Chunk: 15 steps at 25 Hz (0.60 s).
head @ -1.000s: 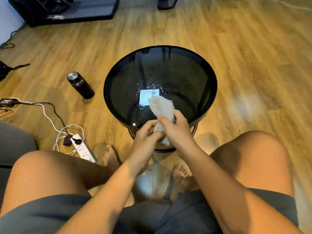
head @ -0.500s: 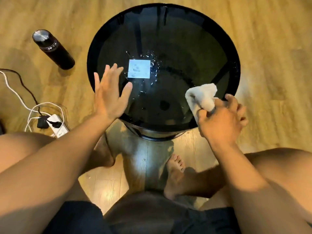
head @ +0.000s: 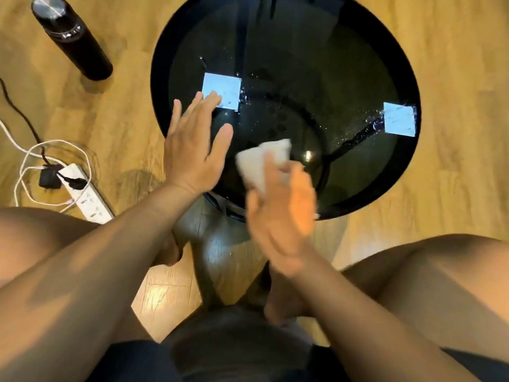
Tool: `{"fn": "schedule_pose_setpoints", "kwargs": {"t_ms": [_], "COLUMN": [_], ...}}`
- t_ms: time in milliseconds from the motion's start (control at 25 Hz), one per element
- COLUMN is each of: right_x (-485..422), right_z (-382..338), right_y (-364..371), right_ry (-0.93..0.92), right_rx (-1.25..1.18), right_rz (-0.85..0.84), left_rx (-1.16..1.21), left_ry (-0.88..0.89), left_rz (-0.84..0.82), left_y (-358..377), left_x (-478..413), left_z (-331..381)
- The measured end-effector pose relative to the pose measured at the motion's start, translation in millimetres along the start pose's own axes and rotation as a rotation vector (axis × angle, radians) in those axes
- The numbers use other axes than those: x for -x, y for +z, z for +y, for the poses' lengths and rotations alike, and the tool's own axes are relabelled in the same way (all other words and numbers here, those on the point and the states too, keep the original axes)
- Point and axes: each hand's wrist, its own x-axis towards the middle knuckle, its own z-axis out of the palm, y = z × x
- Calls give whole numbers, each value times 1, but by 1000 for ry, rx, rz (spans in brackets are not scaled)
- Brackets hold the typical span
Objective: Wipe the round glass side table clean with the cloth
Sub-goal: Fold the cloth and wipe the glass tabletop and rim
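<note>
**Cloth on the near part of the glass**

The right hand [head: 281, 213], blurred, grasps a crumpled white cloth [head: 261, 161] on the near middle of the round black glass table [head: 289, 64]; the cloth pokes out beyond its fingers. The left hand [head: 192, 150] lies flat and released on the table's near-left rim. Water droplets [head: 248, 97] speckle the glass.

Warm indoor light; two bright square glares on the tabletop [head: 344, 64], right hand [head: 283, 213] motion-blurred, frame edges bowed.
</note>
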Motion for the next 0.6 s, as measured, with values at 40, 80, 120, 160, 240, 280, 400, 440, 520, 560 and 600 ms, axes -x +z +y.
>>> {"fn": "schedule_pose_setpoints", "kwargs": {"t_ms": [40,80,120,160,240,280,400,440,520,560,600], "right_x": [7,11,8,2,-11,-17,-53,-68,-97,-108,-113], "right_z": [-19,-32,-36,-32,-6,13,95,126,170,178,176], "right_y": [7,10,10,5,-9,-19,-55,-69,-93,-97,-94], "right_ry": [-89,-175,-238,-286,-367,-366,-169,-66,152,230,271], "right_rx": [-12,-7,-9,-10,51,77,199,261,302,290,271], "right_rz": [-30,-33,-35,-48,-104,-111,-67,-48,-7,9,19], "left_rx": [22,35,38,33,19,14,-19,-26,-21,-18,-16], "left_ry": [-24,-56,-73,-67,-37,-38,-82,-89,-92,-89,-87], "left_rz": [17,30,39,39,16,5,7,12,5,4,6], "left_y": [0,0,-1,-1,-1,-1,-3,-3,-3,-3,-3], "left_x": [1,2,2,2,2,2,1,2,2,1,1], "left_z": [0,0,1,2,4,5,8,8,9,9,9]}}
